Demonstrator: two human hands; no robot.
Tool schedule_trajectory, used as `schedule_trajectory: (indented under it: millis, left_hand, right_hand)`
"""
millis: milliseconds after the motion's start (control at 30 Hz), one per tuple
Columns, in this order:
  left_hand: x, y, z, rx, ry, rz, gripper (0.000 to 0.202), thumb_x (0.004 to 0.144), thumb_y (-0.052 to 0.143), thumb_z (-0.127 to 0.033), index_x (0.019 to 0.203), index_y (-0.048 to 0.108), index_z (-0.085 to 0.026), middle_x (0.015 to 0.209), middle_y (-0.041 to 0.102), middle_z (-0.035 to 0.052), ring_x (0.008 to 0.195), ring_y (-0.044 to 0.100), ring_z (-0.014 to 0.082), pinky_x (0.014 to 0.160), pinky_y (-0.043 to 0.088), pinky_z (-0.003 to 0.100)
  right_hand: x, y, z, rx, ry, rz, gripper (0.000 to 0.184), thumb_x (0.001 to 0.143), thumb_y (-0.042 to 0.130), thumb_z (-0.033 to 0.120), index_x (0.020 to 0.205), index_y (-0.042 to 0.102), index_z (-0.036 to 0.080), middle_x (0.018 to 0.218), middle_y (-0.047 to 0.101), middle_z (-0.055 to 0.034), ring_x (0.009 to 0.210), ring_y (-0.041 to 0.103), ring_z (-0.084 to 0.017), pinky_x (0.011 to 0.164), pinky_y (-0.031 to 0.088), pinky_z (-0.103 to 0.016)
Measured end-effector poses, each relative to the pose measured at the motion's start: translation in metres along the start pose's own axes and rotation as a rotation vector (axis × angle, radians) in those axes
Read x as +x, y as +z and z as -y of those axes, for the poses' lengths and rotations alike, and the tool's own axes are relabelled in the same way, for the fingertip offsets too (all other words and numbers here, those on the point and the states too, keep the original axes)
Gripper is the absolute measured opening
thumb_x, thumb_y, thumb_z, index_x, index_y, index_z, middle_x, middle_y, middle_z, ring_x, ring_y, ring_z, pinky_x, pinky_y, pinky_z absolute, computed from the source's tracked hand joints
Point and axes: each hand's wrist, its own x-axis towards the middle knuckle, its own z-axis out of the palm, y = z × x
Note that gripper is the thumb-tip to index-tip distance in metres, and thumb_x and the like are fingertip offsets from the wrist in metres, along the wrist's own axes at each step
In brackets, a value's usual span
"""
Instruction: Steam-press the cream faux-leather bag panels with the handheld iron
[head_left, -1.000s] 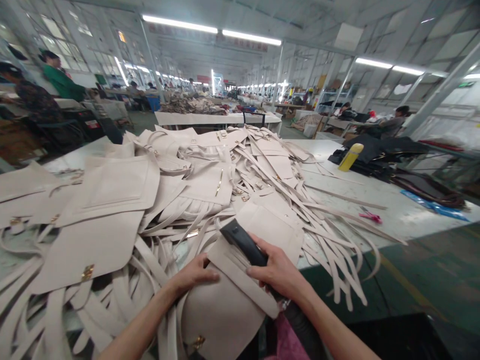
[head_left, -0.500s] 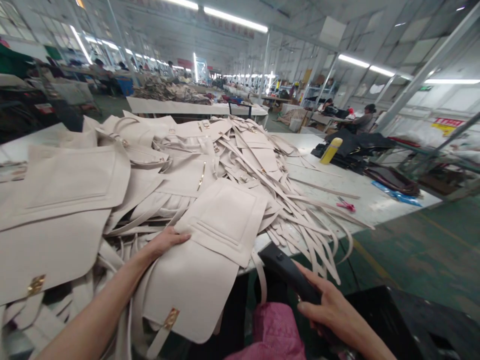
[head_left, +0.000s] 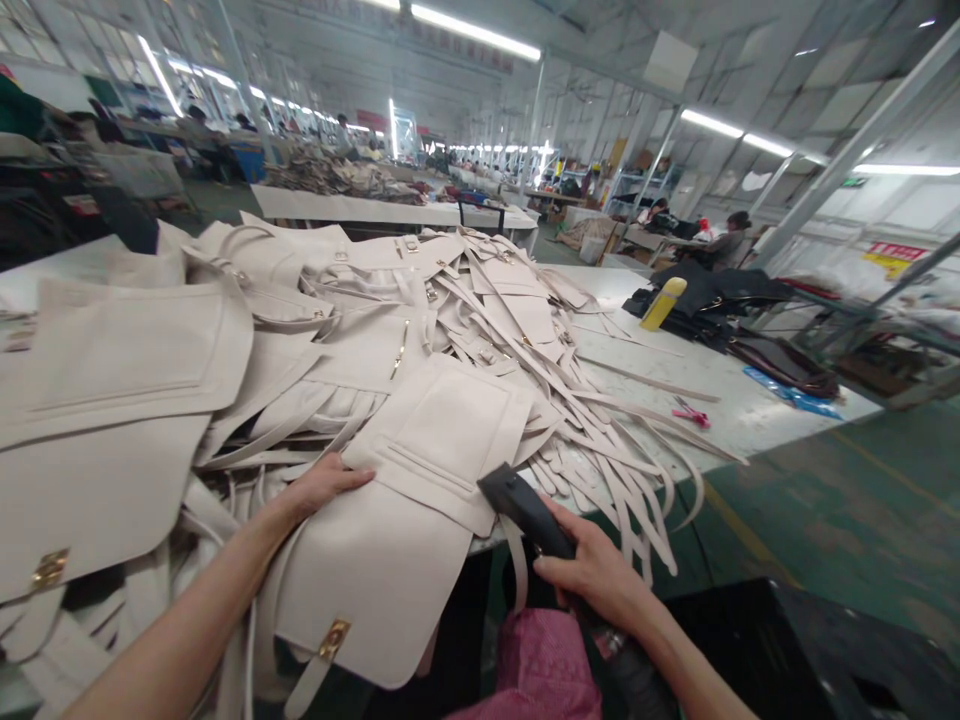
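A cream leather bag [head_left: 375, 570] lies at the table's near edge, its pocketed panel [head_left: 457, 440] on the pile and its gold-clasped end hanging toward me. My left hand [head_left: 330, 487] grips the bag's left edge, one digit on top and the other fingers partly hidden. My right hand [head_left: 592, 560] is closed around a black hand-held tool with a flat nozzle [head_left: 525, 510], which looks like a hot-air blower. Its tip is just over the bag's right edge; I cannot tell whether they touch. A gold clasp [head_left: 334, 638] sits near the bag's lower end.
More cream bags [head_left: 127, 350] and loose straps [head_left: 600, 430] heap across the white table [head_left: 757, 430]. Pink-handled snippers [head_left: 690, 415], a yellow bottle [head_left: 663, 303] and dark bags [head_left: 720, 300] are at right. A black box [head_left: 810, 650] stands lower right.
My right hand has brought the black tool left and slightly up, from beside the bag to its right edge. My left hand keeps its hold, shifting slightly left with the bag.
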Motion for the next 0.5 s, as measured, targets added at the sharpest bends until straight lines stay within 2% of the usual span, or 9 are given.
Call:
schedule_trajectory:
  millis: [67, 167, 267, 400, 500]
  left_hand:
    - [0.000, 0.000, -0.001, 0.027, -0.004, 0.018, 0.024, 0.053, 0.074, -0.032, 0.062, 0.063, -0.012, 0.052, 0.064, 0.0041, 0.043, 0.056, 0.0177, 0.040, 0.042, 0.024]
    - [0.001, 0.000, -0.001, 0.042, -0.003, 0.026, 0.026, 0.052, 0.075, -0.033, 0.061, 0.063, -0.012, 0.049, 0.063, 0.0044, 0.042, 0.055, 0.0172, 0.040, 0.041, 0.024]
    - [0.004, -0.001, 0.003, 0.032, 0.002, 0.030, 0.029, 0.051, 0.075, -0.035, 0.062, 0.063, -0.011, 0.050, 0.063, 0.0049, 0.042, 0.055, 0.0170, 0.040, 0.041, 0.024]
    - [0.008, -0.004, 0.008, -0.005, 0.009, 0.080, 0.032, 0.052, 0.074, -0.036, 0.069, 0.063, -0.010, 0.059, 0.066, 0.0073, 0.048, 0.058, 0.0189, 0.045, 0.044, 0.025]
    - [0.008, -0.004, 0.008, -0.011, 0.004, 0.069, 0.031, 0.052, 0.074, -0.033, 0.070, 0.064, -0.010, 0.057, 0.065, 0.0070, 0.048, 0.058, 0.0192, 0.045, 0.043, 0.025]
  right_hand:
    - [-0.005, -0.008, 0.003, -0.039, 0.049, -0.003, 0.072, 0.068, 0.051, 0.013, 0.136, 0.027, 0.023, 0.053, 0.047, 0.0077, 0.038, 0.044, -0.008, 0.035, 0.036, -0.015]
    - [-0.017, -0.016, 0.006, -0.118, 0.092, 0.096, 0.073, 0.066, 0.052, 0.010, 0.134, 0.031, 0.025, 0.052, 0.046, 0.0085, 0.036, 0.040, -0.006, 0.034, 0.035, -0.014]
    - [-0.021, -0.015, 0.008, -0.159, 0.089, 0.180, 0.072, 0.064, 0.051, 0.008, 0.131, 0.036, 0.028, 0.058, 0.048, 0.0081, 0.037, 0.039, -0.005, 0.033, 0.034, -0.013]
    - [-0.007, -0.006, 0.011, -0.156, 0.071, 0.231, 0.071, 0.062, 0.050, 0.007, 0.129, 0.040, 0.027, 0.057, 0.045, 0.0081, 0.036, 0.041, -0.005, 0.033, 0.037, -0.012]
    - [0.007, 0.001, 0.009, -0.120, 0.046, 0.225, 0.071, 0.063, 0.050, 0.007, 0.130, 0.039, 0.026, 0.056, 0.044, 0.0083, 0.036, 0.041, -0.005, 0.033, 0.037, -0.013]
